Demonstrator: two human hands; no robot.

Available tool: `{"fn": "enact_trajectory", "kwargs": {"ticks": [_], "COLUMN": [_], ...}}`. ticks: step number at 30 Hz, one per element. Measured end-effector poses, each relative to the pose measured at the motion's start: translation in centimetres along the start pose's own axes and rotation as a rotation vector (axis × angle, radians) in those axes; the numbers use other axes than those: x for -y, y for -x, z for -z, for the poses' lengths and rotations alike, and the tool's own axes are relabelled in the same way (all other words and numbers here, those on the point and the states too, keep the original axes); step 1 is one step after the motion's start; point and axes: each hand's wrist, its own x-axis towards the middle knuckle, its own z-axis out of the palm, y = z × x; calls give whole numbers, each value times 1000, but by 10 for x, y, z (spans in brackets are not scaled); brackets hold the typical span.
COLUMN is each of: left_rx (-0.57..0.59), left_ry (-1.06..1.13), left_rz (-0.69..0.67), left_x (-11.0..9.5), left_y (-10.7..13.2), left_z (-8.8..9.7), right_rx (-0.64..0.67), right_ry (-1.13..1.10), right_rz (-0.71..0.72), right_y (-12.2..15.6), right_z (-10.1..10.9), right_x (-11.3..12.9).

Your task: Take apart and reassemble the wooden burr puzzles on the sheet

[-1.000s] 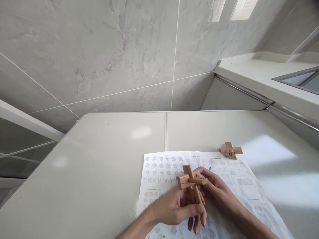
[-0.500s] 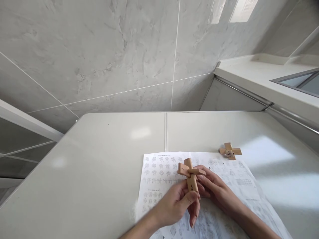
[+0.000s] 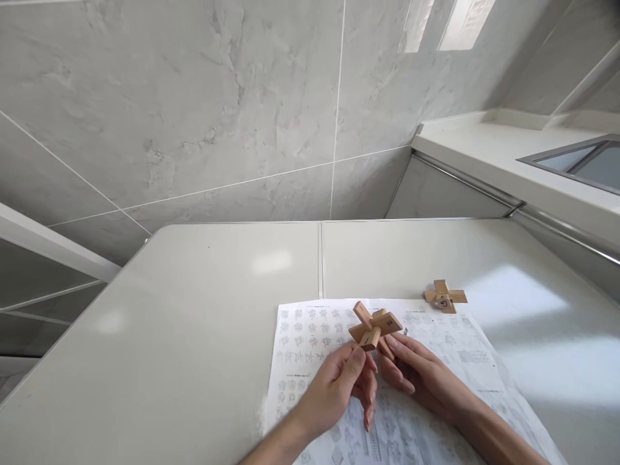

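Observation:
Between my two hands is a wooden interlocking puzzle point(image 3: 372, 327), its flat, crossed pieces pointing several ways and some bearing dark printed marks. My left hand point(image 3: 341, 381) pinches the near end of one piece between thumb and fingers. From the right side, my right hand point(image 3: 419, 371) grips the lower right piece with thumb and fingertips. The puzzle is held up over a printed sheet point(image 3: 290, 342) covered in small line drawings. A second wooden cross puzzle point(image 3: 444, 298) lies at the sheet's far right edge, touched by neither hand.
The sheet lies on a pale glossy table point(image 3: 194, 336) with a seam point(image 3: 320, 258) across it. Grey marbled wall tiles point(image 3: 194, 110) rise behind. On the right is a white ledge point(image 3: 494, 145); a pale frame point(image 3: 53, 239) stands at left.
The puzzle has turned in my hands, so different faces and marks show. Both hands have shifted their grip slightly. The second puzzle stays on the table.

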Motion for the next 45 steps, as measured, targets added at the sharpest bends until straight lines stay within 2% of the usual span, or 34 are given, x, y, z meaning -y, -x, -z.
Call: {"fn": "enact_trajectory", "kwargs": {"ticks": [4,10,20,23,26,31,34,45], "left_rx": [-39,-19,7,7,11,1,0,-17], "left_ry": [-1,-36,-83,-75,-75,-73,-72,-53], "left_rz": [32,46,88,88,94,106,107,122], "left_x": [-1,-2,-4,-3,-4,-10,-10,-8], "left_y": [-1,0,1,1,0,0,0,-2], "left_z": [-1,1,2,2,2,1,2,3], "right_rx": [-85,-243,-347,-352,-327,-152,-119,-152], "right_ry": [-88,-215,-292,-307,-268,-13,52,-79], "right_rz": [2,100,249,263,199,76,64,58], "right_y": [-3,-9,-13,-14,-12,-7,-5,-12], "right_z": [2,14,25,22,16,4,1,4], "right_x": [2,7,11,10,8,3,4,7]}}
